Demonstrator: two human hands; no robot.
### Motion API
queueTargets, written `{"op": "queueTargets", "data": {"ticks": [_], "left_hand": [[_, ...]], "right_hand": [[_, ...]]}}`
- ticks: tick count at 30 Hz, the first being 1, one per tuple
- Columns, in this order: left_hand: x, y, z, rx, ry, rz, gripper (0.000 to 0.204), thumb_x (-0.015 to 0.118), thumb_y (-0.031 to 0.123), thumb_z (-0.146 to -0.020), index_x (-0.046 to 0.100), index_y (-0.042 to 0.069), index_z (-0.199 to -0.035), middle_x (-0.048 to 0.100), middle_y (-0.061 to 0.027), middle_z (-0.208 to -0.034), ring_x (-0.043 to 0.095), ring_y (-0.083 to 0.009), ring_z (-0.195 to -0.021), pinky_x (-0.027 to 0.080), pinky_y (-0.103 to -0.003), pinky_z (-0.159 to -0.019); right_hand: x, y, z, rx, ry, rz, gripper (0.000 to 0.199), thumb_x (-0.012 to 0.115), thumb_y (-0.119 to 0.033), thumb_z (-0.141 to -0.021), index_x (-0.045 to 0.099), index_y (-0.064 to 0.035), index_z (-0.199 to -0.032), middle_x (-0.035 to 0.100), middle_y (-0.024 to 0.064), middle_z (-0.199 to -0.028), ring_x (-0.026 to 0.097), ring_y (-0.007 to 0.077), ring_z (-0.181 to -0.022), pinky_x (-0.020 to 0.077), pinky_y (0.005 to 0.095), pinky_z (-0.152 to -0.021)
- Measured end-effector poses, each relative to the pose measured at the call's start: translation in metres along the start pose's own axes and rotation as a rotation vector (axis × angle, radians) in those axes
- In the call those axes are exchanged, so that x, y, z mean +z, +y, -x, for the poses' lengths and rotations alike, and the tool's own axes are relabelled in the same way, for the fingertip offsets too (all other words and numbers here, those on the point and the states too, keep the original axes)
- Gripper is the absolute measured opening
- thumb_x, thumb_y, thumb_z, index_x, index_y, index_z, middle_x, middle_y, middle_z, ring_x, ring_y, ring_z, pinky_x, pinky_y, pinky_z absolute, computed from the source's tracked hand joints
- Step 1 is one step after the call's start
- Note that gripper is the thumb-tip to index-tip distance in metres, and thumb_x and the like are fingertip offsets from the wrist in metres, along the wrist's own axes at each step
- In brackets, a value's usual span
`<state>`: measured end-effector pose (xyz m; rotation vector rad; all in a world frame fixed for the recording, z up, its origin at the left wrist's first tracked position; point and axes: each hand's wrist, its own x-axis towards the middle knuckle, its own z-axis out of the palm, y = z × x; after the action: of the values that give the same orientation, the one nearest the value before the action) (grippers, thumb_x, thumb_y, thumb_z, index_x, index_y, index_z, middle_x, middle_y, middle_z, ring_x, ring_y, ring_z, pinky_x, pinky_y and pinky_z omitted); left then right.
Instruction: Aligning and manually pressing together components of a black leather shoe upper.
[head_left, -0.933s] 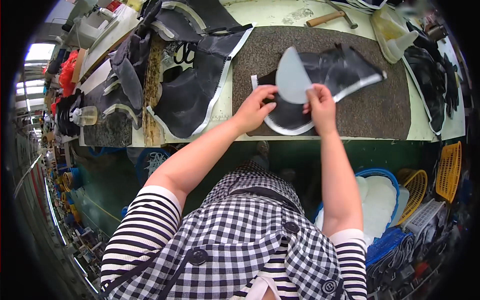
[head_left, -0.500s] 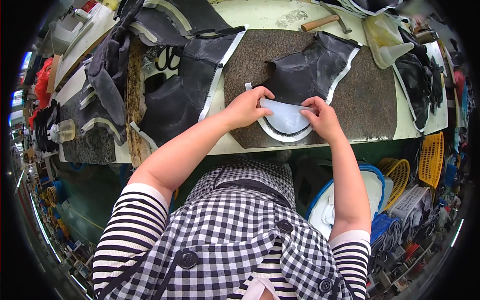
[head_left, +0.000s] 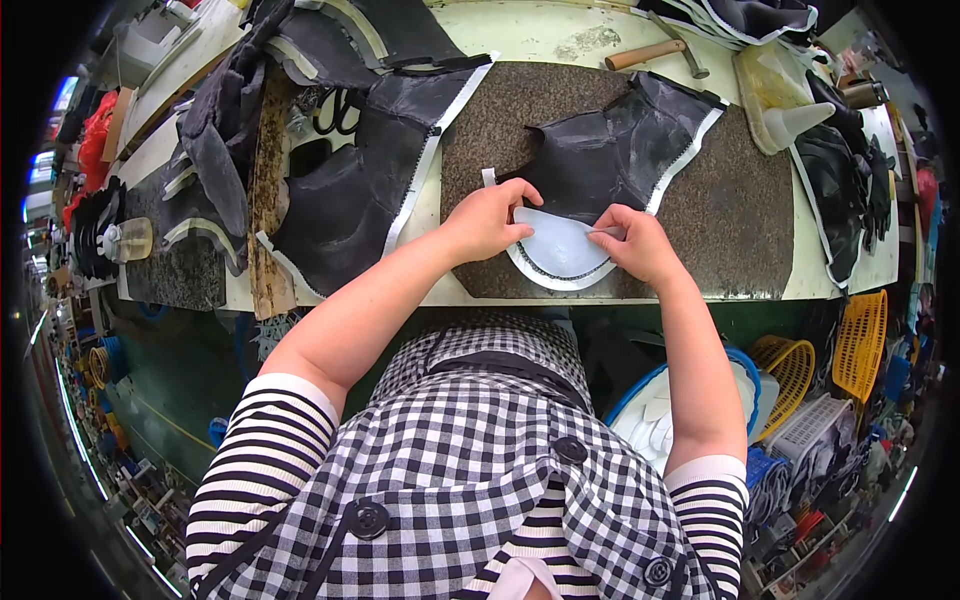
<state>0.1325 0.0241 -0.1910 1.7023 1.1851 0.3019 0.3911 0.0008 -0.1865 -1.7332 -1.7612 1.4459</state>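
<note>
Lying between both hands (head_left: pixel 560 232), white insert (head_left: pixel 562 246)

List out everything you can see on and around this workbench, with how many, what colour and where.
pale insert piece: one, whitish, on the black piece under both hands
black leather piece: one, black with white edging, on the slab
stone slab: one, speckled brown, bench centre
hammer: one, wooden handle, behind the slab
glue bottle: one, whitish cone tip, right of the slab
more leather pieces: several, black, white-edged, left of the slab
scissors: one pair, black, among the left pile
baskets: at least two, yellow, below the bench on the right
left hand: pressing the insert's left edge
right hand: pressing the insert's right edge
</note>
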Motion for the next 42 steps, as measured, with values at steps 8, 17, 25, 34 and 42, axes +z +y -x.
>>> {"op": "queueTargets", "data": {"ticks": [8,17,25,34,42], "left_hand": [[-0.002,0.004,0.001,0.015,-0.017,-0.027,0.046,0.073,0.007,-0.075,0.055,0.007,-0.117,0.055,-0.0059,-0.079,0.057,-0.0189,-0.073,0.047,-0.032,-0.069],[0.050,-0.004,0.061,0.492,0.568,-0.398,0.047,0.072,0.017,-0.079,0.054,0.007,-0.122,0.059,-0.0095,-0.106,0.056,-0.0287,-0.101,0.043,-0.040,-0.091],[0.099,0.022,0.043,0.260,0.106,-0.644,0.097,0.069,0.054,-0.075,0.025,0.009,-0.150,0.014,-0.0128,-0.158,0.010,-0.0359,-0.146,0.008,-0.062,-0.113],[0.085,0.016,0.034,0.342,0.025,-0.796,0.089,0.073,0.055,-0.070,0.030,0.039,-0.147,0.020,-0.0135,-0.155,0.011,-0.0432,-0.142,0.011,-0.077,-0.102],[0.083,0.015,0.031,0.441,0.038,-0.794,0.075,0.073,0.050,-0.071,0.047,0.029,-0.139,0.042,-0.0148,-0.142,0.033,-0.0408,-0.133,0.025,-0.069,-0.103]], "right_hand": [[-0.002,-0.002,-0.006,-0.019,-0.048,0.027,0.013,0.071,-0.009,-0.081,0.064,-0.0017,-0.088,0.069,0.0097,-0.078,0.065,0.0181,-0.070,0.0515,0.0314,-0.066],[0.002,-0.001,0.002,-0.133,0.034,0.095,0.014,0.071,-0.011,-0.079,0.064,-0.0028,-0.088,0.068,0.0144,-0.080,0.068,0.0281,-0.077,0.0522,0.0356,-0.070],[-0.004,0.002,0.004,-0.177,0.016,0.086,0.013,0.066,-0.011,-0.084,0.064,-0.0011,-0.092,0.068,0.0124,-0.079,0.066,0.0235,-0.070,0.0520,0.0348,-0.066],[0.002,-0.011,0.009,-0.331,0.250,-0.218,0.019,0.051,-0.006,-0.093,0.063,-0.0042,-0.107,0.062,0.0073,-0.076,0.061,0.0174,-0.070,0.0484,0.0312,-0.065],[0.043,0.034,0.056,-0.330,0.605,-0.448,0.011,0.053,-0.003,-0.094,0.064,-0.0037,-0.093,0.064,0.0051,-0.087,0.060,0.0126,-0.081,0.0485,0.0258,-0.075]]}}
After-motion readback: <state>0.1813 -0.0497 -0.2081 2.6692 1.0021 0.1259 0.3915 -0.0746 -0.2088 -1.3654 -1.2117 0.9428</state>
